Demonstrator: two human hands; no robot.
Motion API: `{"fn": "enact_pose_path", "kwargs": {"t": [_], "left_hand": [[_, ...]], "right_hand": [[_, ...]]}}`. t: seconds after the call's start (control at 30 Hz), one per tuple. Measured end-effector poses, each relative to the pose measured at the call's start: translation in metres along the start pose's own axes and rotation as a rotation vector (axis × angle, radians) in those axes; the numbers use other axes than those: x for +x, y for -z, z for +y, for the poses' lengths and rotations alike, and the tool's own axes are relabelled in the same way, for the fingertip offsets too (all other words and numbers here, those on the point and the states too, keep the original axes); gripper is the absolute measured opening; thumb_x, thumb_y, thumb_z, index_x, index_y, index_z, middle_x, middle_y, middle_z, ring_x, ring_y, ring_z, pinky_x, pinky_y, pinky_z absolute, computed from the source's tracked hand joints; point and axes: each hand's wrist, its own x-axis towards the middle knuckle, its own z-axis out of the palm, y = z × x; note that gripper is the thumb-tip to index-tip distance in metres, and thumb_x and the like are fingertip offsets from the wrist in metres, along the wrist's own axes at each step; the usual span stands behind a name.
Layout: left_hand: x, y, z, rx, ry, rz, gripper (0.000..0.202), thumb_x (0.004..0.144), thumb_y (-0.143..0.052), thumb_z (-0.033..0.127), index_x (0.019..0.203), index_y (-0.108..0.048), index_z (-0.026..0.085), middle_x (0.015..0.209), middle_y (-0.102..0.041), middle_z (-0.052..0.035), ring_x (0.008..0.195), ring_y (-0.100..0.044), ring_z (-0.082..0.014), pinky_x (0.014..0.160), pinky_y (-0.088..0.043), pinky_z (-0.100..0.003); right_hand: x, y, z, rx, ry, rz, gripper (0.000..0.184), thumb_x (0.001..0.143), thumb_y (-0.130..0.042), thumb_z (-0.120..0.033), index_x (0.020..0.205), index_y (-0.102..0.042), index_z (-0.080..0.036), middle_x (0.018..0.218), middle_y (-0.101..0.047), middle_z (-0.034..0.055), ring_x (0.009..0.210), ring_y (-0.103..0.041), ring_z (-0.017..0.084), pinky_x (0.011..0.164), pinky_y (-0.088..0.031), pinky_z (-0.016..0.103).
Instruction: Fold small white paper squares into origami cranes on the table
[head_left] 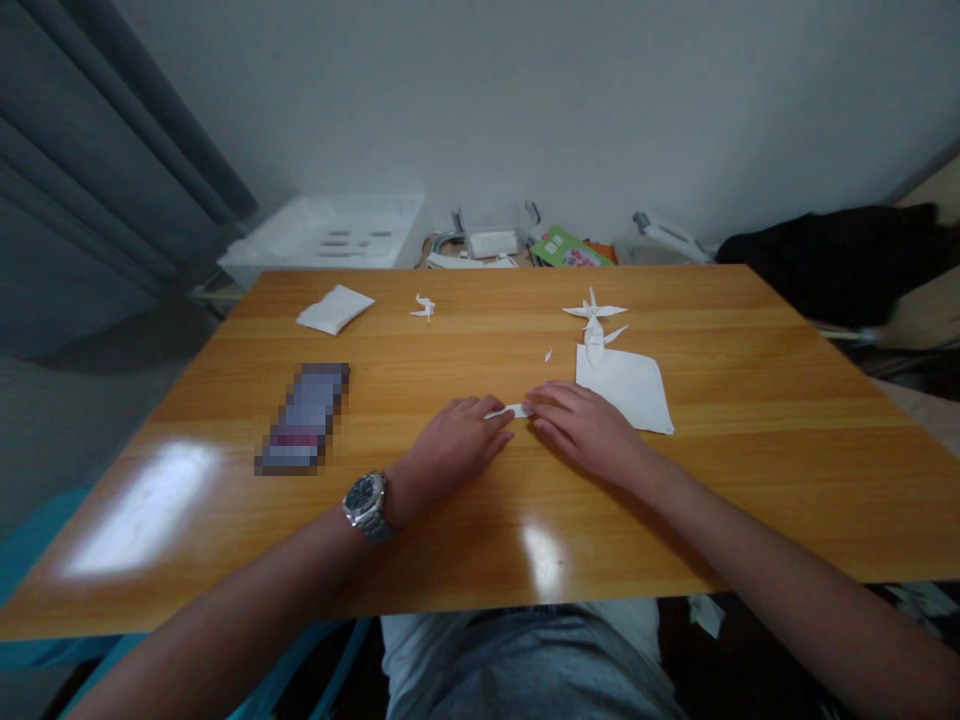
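My left hand (454, 445), with a metal wristwatch (366, 505) on its wrist, lies on the wooden table (750, 480) with fingers bent onto a small white folded paper piece (514, 410). My right hand (581, 428) presses on the same piece from the right, fingers together. Most of the piece is hidden under the fingers. A white paper sheet (626, 388) lies just right of my right hand. A folded paper crane (595, 322) sits at the sheet's far corner.
A smaller paper figure (424, 306), a folded white paper (334, 308) and a tiny scrap (548, 354) lie farther back. A blurred dark rectangular object (304, 418) rests at the left. Behind the table are a white tray (330, 235), clutter and dark cloth (832, 255).
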Motion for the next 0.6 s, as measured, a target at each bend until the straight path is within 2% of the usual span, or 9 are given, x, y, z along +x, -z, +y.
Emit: {"fn": "enact_pose_path", "kwargs": {"t": [0.07,0.17,0.33,0.43,0.5,0.6], "left_hand": [[0.005,0.004,-0.003,-0.008,-0.01,0.007,0.03,0.104,-0.045,0.032,0.126,-0.064,0.021,0.114,-0.065,-0.0086,0.1,-0.062,-0.0233,0.092,-0.05,-0.039],[0.008,0.002,-0.006,-0.02,0.005,0.042,0.027,0.101,-0.052,0.029,0.123,-0.065,0.021,0.109,-0.064,-0.0091,0.097,-0.06,-0.023,0.091,-0.05,-0.039],[0.008,-0.009,-0.009,-0.155,0.068,0.114,0.028,0.101,-0.052,0.025,0.122,-0.068,0.018,0.104,-0.064,-0.0092,0.091,-0.061,-0.0208,0.086,-0.053,-0.035],[0.007,-0.014,-0.015,-0.223,0.027,0.13,0.03,0.1,-0.049,0.019,0.122,-0.07,0.018,0.1,-0.064,-0.0088,0.092,-0.062,-0.02,0.087,-0.053,-0.035],[0.006,-0.016,-0.022,-0.241,-0.029,0.158,0.031,0.098,-0.052,0.015,0.122,-0.071,0.021,0.108,-0.064,-0.0094,0.1,-0.061,-0.021,0.092,-0.052,-0.036],[0.004,-0.02,-0.035,-0.285,-0.1,0.183,0.03,0.099,-0.055,0.02,0.125,-0.07,0.025,0.128,-0.061,-0.0101,0.118,-0.058,-0.0232,0.105,-0.048,-0.041]], "right_hand": [[0.009,-0.001,0.0,0.013,0.0,-0.021,0.026,0.102,-0.052,-0.026,0.117,-0.071,-0.016,0.117,-0.07,0.0122,0.109,-0.062,0.026,0.096,-0.054,0.044],[0.019,-0.007,0.002,0.006,0.002,-0.022,0.023,0.1,-0.056,-0.025,0.112,-0.073,-0.016,0.109,-0.07,0.0124,0.103,-0.061,0.027,0.091,-0.054,0.045],[0.02,-0.019,0.006,0.021,-0.013,0.029,0.023,0.099,-0.058,-0.024,0.116,-0.073,-0.017,0.112,-0.069,0.013,0.106,-0.061,0.027,0.093,-0.054,0.045],[0.018,-0.023,0.007,0.044,-0.02,0.049,0.027,0.1,-0.057,-0.025,0.121,-0.072,-0.017,0.118,-0.068,0.0136,0.111,-0.061,0.028,0.097,-0.053,0.046],[0.017,-0.023,0.008,0.078,-0.014,0.043,0.028,0.101,-0.056,-0.026,0.122,-0.071,-0.017,0.121,-0.069,0.0132,0.112,-0.062,0.028,0.098,-0.054,0.046],[0.015,-0.023,0.008,0.136,0.0,0.039,0.029,0.102,-0.053,-0.026,0.124,-0.07,-0.018,0.125,-0.07,0.0121,0.116,-0.064,0.027,0.101,-0.053,0.046]]}}
